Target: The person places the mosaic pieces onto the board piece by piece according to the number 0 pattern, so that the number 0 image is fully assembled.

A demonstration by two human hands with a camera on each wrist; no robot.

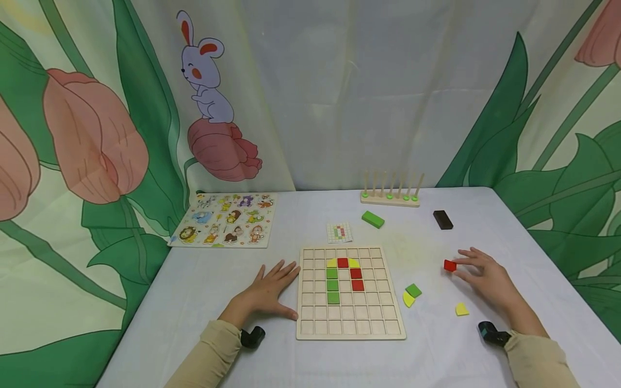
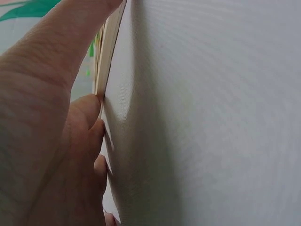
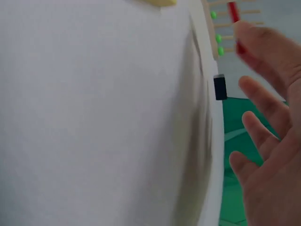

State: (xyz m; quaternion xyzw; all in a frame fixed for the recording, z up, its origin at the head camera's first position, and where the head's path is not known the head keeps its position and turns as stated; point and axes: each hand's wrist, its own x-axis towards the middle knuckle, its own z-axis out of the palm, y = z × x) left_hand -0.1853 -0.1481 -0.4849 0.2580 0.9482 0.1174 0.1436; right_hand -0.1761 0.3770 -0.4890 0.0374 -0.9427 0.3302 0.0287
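Observation:
My left hand (image 1: pixel 271 293) lies spread on the white table, its thumb and index fingertips right at the left edge of a wooden grid board (image 1: pixel 310 318). Between thumb and index finger my right hand (image 1: pixel 490 277) pinches a small red square tile (image 1: pixel 449 265), to the right of the board. The right wrist view shows the red tile (image 3: pixel 233 12) at the thumb tip, with the other fingers spread apart. On the board, green, red and yellow pieces form an arch: green tiles (image 1: pixel 332 285) down the left, red tiles (image 1: pixel 356 279) down the right, yellow quarter-rounds at the top corners.
Beside the board lie a green tile (image 1: pixel 413 290) and a yellow quarter-round (image 1: pixel 409 299); another yellow piece (image 1: pixel 461 309) is near my right wrist. Behind are a pattern card (image 1: pixel 339 233), a green block (image 1: pixel 373 219), a dark block (image 1: pixel 443 220), a peg rack (image 1: pixel 390 200) and an animal puzzle (image 1: pixel 223 221).

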